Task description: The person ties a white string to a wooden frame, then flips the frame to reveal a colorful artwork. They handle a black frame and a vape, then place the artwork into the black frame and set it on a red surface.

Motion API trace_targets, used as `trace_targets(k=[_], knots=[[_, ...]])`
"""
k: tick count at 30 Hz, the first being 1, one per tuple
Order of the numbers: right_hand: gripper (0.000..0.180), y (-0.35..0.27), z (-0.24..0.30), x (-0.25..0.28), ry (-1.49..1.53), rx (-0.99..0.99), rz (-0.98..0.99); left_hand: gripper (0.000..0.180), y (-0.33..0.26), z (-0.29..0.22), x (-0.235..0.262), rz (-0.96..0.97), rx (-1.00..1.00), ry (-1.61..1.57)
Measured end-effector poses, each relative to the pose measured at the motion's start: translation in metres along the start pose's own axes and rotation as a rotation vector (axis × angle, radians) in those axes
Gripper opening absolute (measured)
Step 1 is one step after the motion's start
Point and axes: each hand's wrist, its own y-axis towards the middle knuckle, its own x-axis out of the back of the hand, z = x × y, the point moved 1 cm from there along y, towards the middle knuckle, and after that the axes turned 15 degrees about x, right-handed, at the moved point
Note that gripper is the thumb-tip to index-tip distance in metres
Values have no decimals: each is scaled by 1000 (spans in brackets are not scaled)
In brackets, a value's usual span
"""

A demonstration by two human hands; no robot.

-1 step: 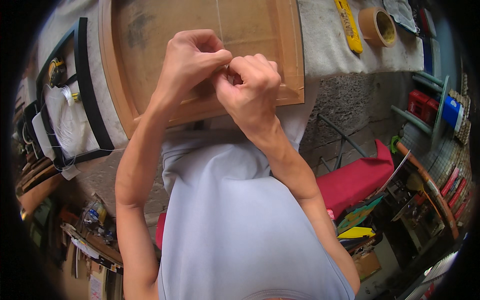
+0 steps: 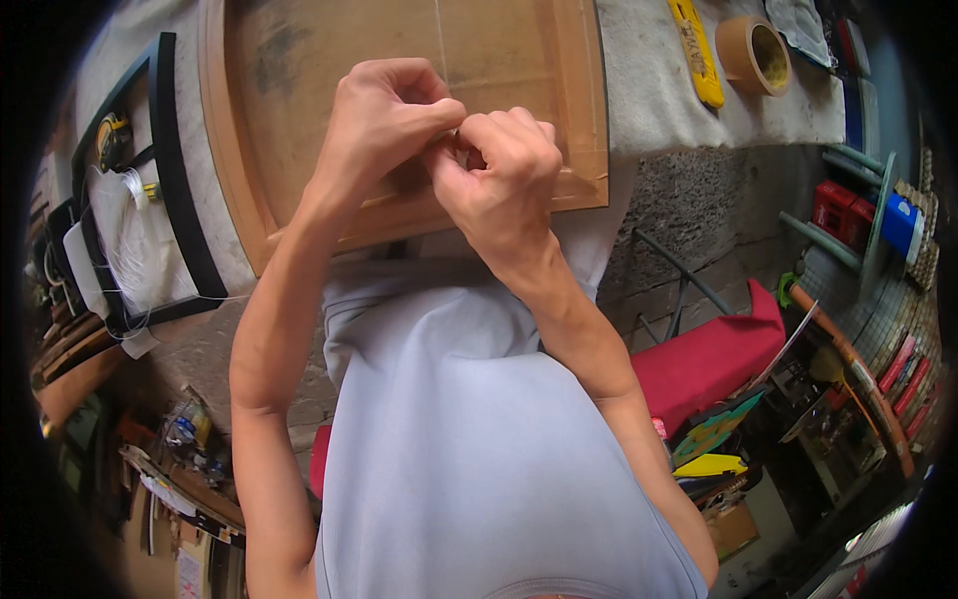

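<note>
A wooden-framed brown panel (image 2: 299, 130) lies on a table covered with grey cloth (image 2: 659, 110). My left hand (image 2: 384, 125) and my right hand (image 2: 504, 175) meet over the panel's near edge, fingertips pinched together at one spot. A thin pale line (image 2: 439, 40) runs from that spot straight up across the panel. Both hands seem to grip this line, but the fingers hide what lies between them. My light grey shirt (image 2: 469, 439) fills the lower middle of the view.
A yellow tool (image 2: 696, 50) and a roll of brown tape (image 2: 753, 55) lie at the table's far right. A black frame (image 2: 170, 150), a coil of clear line (image 2: 140, 235) and a yellow tape measure (image 2: 112, 140) sit left. A red cushion (image 2: 709, 354) and cluttered shelves (image 2: 878, 329) stand to the right.
</note>
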Motion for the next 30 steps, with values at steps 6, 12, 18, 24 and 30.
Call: trace_targets(k=[6, 12, 18, 24, 30], knots=[[15, 1, -3, -1, -6, 68, -23, 9, -1, -3, 1, 9, 20, 7], [15, 0, -8, -2, 7, 73, 18, 11, 4, -4, 3, 37, 46, 20], [13, 2, -9, -3, 53, 52, 42, 10, 6, -5, 6, 64, 38, 40], [10, 12, -9, 4, 97, -54, 143, 12, 5, -6, 6, 104, 67, -19], [14, 28, -6, 14, 156, -248, 301, 12, 7, -4, 15, 253, 88, -38]])
